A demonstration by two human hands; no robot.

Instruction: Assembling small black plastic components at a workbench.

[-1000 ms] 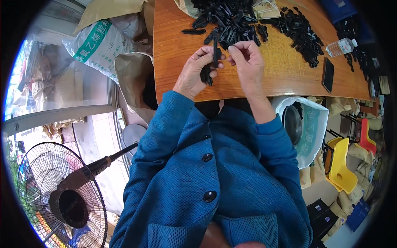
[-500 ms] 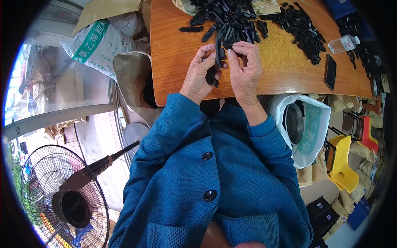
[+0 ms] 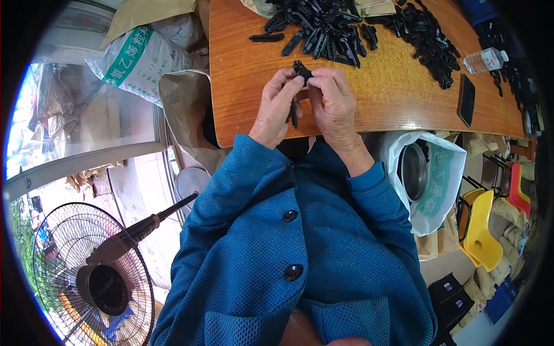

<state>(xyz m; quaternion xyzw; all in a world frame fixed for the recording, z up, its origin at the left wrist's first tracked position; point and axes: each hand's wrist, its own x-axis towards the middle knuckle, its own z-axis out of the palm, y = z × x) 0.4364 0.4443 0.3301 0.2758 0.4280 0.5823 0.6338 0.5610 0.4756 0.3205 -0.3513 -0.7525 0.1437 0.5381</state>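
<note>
Over the near edge of the wooden table point(image 3: 369, 98), both my hands meet around a small black plastic part point(image 3: 301, 70). My left hand point(image 3: 273, 109) pinches it between thumb and fingers. The fingertips of my right hand point(image 3: 334, 106) are closed at the part's right side. More dark plastic point(image 3: 294, 118) sticks out below my left palm; its full shape is hidden by the fingers. Beyond my hands lies a heap of long black plastic pieces point(image 3: 323, 32), with a single black piece point(image 3: 266, 37) to its left.
A second black heap point(image 3: 424, 43), a clear bottle point(image 3: 485, 60) and a phone point(image 3: 466, 99) lie on the right of the table. A white sack point(image 3: 441, 190) holding a round metal pan point(image 3: 413, 172) stands below. Paper sacks point(image 3: 187, 115) and a fan point(image 3: 104, 288) are left.
The long black piece between my hands now shows as a short part at my fingertips. My right hand has shifted slightly left and down, its fingers drawn in against the part.
</note>
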